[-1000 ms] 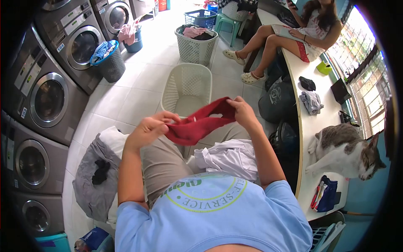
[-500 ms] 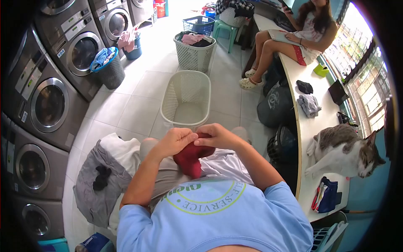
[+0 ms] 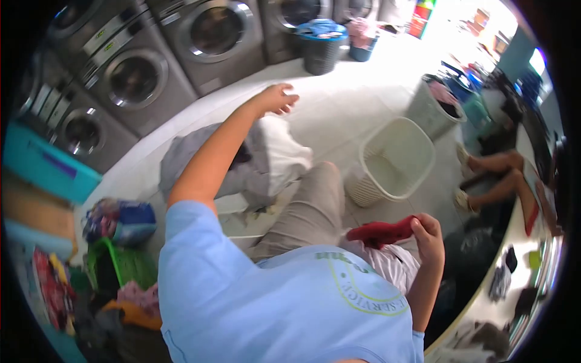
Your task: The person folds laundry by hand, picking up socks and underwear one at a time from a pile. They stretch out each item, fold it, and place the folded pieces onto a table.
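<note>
My right hand (image 3: 430,237) pinches one end of a small dark red garment (image 3: 382,232), which stretches out above light-coloured cloth (image 3: 393,263) in my lap. Its exact kind is hard to make out. My left hand (image 3: 276,101) reaches forward over the floor, fingers apart with nothing visible in them. Below that hand lies a heap of grey laundry (image 3: 193,158) with a white piece (image 3: 281,151) at its side. A pale plastic laundry basket (image 3: 370,181) stands on the floor beyond my knee, holding nothing that I can see.
Washing machines (image 3: 136,78) line the far left. A dark basket (image 3: 321,57) and a full white basket (image 3: 426,112) stand farther back. A green basket (image 3: 121,260) and a blue bag (image 3: 130,221) are at the left. A person's legs (image 3: 502,175) hang beside the counter (image 3: 478,308) on the right.
The view has swung left. My left hand has let go of the red garment and moved out over the laundry heap. My right hand keeps the garment, now off to the right.
</note>
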### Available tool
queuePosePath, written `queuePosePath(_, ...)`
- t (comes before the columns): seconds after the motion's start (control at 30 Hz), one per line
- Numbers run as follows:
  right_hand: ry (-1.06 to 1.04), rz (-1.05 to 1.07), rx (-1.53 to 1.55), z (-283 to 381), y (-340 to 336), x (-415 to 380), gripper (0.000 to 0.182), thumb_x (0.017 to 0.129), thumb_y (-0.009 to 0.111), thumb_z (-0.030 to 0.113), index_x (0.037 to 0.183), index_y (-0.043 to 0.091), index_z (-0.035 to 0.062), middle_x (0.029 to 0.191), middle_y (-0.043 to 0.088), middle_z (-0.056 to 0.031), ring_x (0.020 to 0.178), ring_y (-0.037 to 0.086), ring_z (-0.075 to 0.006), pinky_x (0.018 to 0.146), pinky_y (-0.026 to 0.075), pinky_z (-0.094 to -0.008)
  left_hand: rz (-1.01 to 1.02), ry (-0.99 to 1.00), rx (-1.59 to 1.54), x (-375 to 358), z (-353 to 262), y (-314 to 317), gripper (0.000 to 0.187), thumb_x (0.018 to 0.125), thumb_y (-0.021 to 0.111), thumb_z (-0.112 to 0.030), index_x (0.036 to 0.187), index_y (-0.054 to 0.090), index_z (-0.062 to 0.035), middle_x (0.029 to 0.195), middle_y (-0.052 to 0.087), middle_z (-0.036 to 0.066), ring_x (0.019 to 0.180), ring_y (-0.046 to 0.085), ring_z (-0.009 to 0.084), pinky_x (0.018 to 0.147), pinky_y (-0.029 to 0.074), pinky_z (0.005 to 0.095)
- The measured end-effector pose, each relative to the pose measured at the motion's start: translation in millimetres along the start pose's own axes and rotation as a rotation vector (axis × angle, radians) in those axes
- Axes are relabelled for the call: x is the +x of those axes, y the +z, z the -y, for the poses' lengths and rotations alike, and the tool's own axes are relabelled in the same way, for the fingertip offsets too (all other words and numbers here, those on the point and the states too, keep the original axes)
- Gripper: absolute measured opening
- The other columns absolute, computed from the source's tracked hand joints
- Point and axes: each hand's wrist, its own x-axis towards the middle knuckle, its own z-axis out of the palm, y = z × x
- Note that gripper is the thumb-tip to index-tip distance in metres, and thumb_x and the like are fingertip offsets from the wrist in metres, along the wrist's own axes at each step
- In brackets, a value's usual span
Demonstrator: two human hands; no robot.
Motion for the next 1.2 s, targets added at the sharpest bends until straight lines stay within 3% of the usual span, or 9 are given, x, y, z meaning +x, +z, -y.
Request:
queuePosePath(0.13,0.042,-0.02,0.037,-11.0,-1.0,6.6,0.01,0.091,0.055,0.011,0.087,0.06,0.0043,0.079,0.063,0.0004,0.069,0.056,-0.005,0.062,0.043,-0.0199,-0.703,-0.268,0.168,-44.8,99.6,-133.3,0.086,0.082,0.065,-0.032,0.141,0.01,-0.003,0.087,0.061,0.015,0.058,0.058,0.0161,0.046,0.048,0.0303)
queuePosePath(0.23,0.074,-0.014,0.117,-9.8,0.7,9.1,0.01,0.093,0.053,0.014,0.089,0.059,0.0056,0.08,0.064,0.0003,0.068,0.057,-0.0049,0.061,0.043,-0.0194,-1.058,-0.46,0.139,-134.2,189.4,-235.7,0.031,0.085,0.056,-0.028,0.102,0.054,-0.0021,0.082,0.058,0.01,0.061,0.057,0.0205,0.048,0.049,0.0338)
queuePosePath(0.5,0.096,-0.065,0.298,-6.7,-6.0,17.3,0.018,0.094,0.05,0.02,0.096,0.059,0.0043,0.089,0.066,-0.0068,0.084,0.063,-0.0167,0.077,0.05,-0.0297,-1.749,-1.001,-0.617,-337.7,255.7,-296.9,0.021,0.083,0.047,-0.014,0.098,0.05,0.0004,0.075,0.052,0.016,0.058,0.049,0.0247,0.043,0.041,0.0353)
queuePosePath(0.67,0.065,-0.085,0.197,0.3,9.4,31.5,0.018,0.093,0.053,0.017,0.099,0.059,0.0016,0.091,0.065,-0.0075,0.086,0.063,-0.0162,0.079,0.049,-0.0291,-1.587,-0.921,-0.621,-334.9,267.6,-291.2,0.024,0.089,0.039,-0.02,0.097,0.048,0.0012,0.068,0.053,0.017,0.053,0.049,0.0226,0.05,0.044,0.042)
queuePosePath(0.77,-0.003,-0.114,-0.014,25.4,32.3,43.6,0.019,0.088,0.059,0.012,0.1,0.061,-0.0026,0.091,0.066,-0.0081,0.085,0.063,-0.0152,0.078,0.048,-0.0256,-1.184,-0.66,-0.378,-270.2,282.3,-314.1,0.016,0.089,0.052,-0.027,0.09,0.056,-0.0115,0.062,0.047,0.003,0.048,0.042,0.0119,0.042,0.041,0.0311)
queuePosePath(0.9,-0.128,0.052,-0.281,78.7,64.2,59.2,0.02,0.082,0.064,0.018,0.091,0.062,-0.0003,0.078,0.061,-0.0011,0.071,0.055,-0.0086,0.065,0.044,-0.025,-0.741,-0.255,0.062,-145.5,111.4,-235.5,0.049,0.087,0.06,-0.038,0.123,0.051,-0.0061,0.072,0.056,0.002,0.053,0.047,0.0093,0.049,0.045,0.0286)
queuePosePath(1.0,-0.157,0.184,-0.449,108.5,81.1,75.3,0.016,0.08,0.066,0.013,0.08,0.053,0.0035,0.072,0.049,0.004,0.069,0.047,-0.0056,0.061,0.041,-0.0239,-0.309,0.43,0.289,-91.7,-11.7,-119.8,0.052,0.089,0.06,-0.028,0.131,0.045,-0.0017,0.092,0.065,0.005,0.081,0.058,0.0119,0.074,0.046,0.0233)
queuePosePath(1.1,-0.234,0.289,-0.529,124.2,89.2,92.5,0.015,0.08,0.066,0.012,0.084,0.056,0.0014,0.075,0.055,-0.0004,0.069,0.05,-0.007,0.062,0.043,-0.0244,0.216,0.606,0.536,-93.4,-104.8,-0.7,0.06,0.08,0.07,-0.024,0.132,0.044,-0.0055,0.134,0.044,0.011,0.126,0.039,0.021,0.104,0.032,0.0337)
queuePosePath(1.2,-0.285,0.375,-0.593,139.4,92.8,93.5,0.016,0.081,0.066,0.013,0.086,0.058,0.0004,0.077,0.06,-0.0041,0.069,0.053,-0.0085,0.061,0.045,-0.025,0.658,0.702,0.377,-112.5,-153.7,79.0,0.061,0.077,0.074,-0.024,0.127,0.047,-0.0016,0.123,0.053,0.011,0.118,0.045,0.0198,0.103,0.032,0.0341)
